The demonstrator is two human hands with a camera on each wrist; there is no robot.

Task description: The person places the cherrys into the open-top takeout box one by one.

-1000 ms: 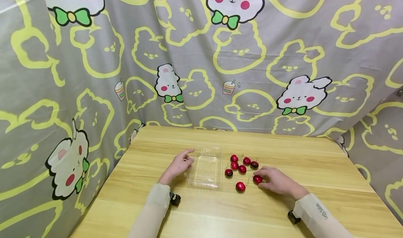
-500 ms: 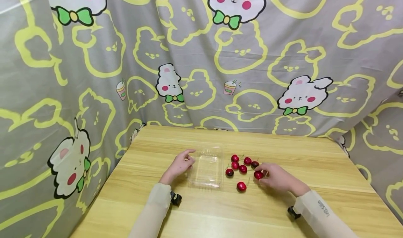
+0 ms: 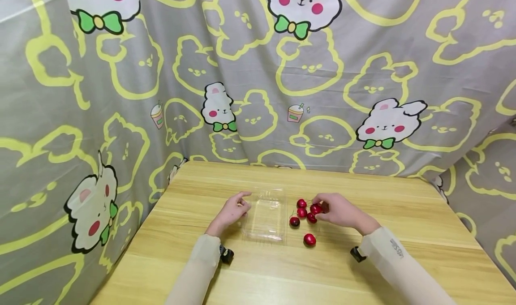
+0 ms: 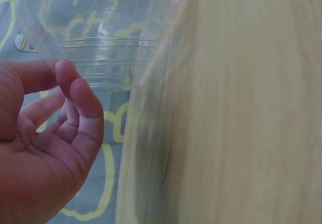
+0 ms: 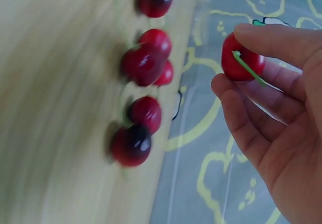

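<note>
My right hand (image 3: pixel 336 208) pinches a red cherry (image 5: pixel 241 60) by thumb and fingers; its green stem hangs towards the palm. The cherry is raised above the table at the right of the other cherries (image 3: pixel 294 222) in the head view. Several of those, bright red to nearly black, lie below in the right wrist view, such as a dark one (image 5: pixel 132 146). My left hand (image 3: pixel 230 211) is at the left side of a clear plastic box (image 3: pixel 264 215). In the left wrist view its curled fingers and thumb hold the edge of this box (image 4: pixel 100 58).
A wooden table (image 3: pixel 342 269) carries everything. One cherry (image 3: pixel 309 240) lies apart, nearer the front. Behind and to the left hangs a grey cartoon-printed curtain (image 3: pixel 250 72) that meets the table's back edge.
My right hand has lifted its cherry and moved left, over the dark cherry's spot towards the cluster. The left hand and box stay almost still.
</note>
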